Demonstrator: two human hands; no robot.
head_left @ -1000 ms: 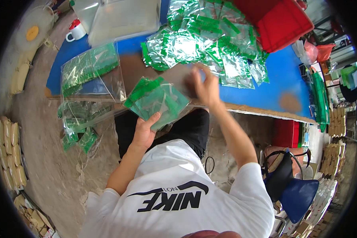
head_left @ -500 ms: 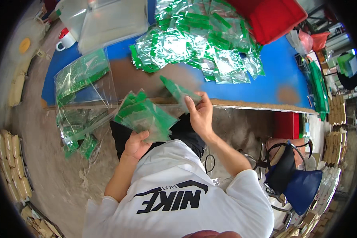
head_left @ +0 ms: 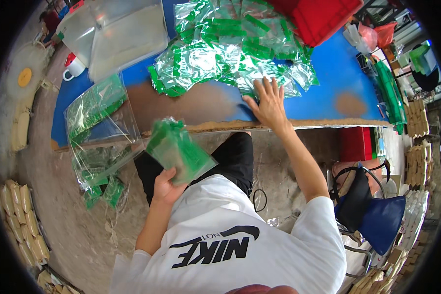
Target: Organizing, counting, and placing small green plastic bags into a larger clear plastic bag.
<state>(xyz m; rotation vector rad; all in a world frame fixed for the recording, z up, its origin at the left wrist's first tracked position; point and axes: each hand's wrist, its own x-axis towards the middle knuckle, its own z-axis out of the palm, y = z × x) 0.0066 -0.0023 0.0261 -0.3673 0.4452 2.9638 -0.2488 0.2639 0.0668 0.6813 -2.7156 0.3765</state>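
Note:
My left hand [head_left: 167,190] is closed on the lower end of a stack of small green-and-clear plastic bags [head_left: 179,152], held over my lap in front of the table edge. On the blue table [head_left: 323,78] spreads a large, shiny pile of similar bags [head_left: 220,54]. My right hand [head_left: 271,109] is open, palm down and fingers spread, with its fingertips over the near edge of that pile. Whether it touches a bag there cannot be made out. Left of my hands, a big clear plastic bag [head_left: 100,110] with more green bags inside hangs over the table edge.
A stack of clear plastic sheets [head_left: 127,46] and a white-and-red mug [head_left: 74,67] are at the table's far left. A red bin [head_left: 323,19] leans in at the far right. Beside me on the right is a chair with dark blue cloth [head_left: 382,223].
My right hand has moved forward and right, from beside the held bags to the pile; the single bag it pinched is gone from it. The left hand's stack looks less fanned out.

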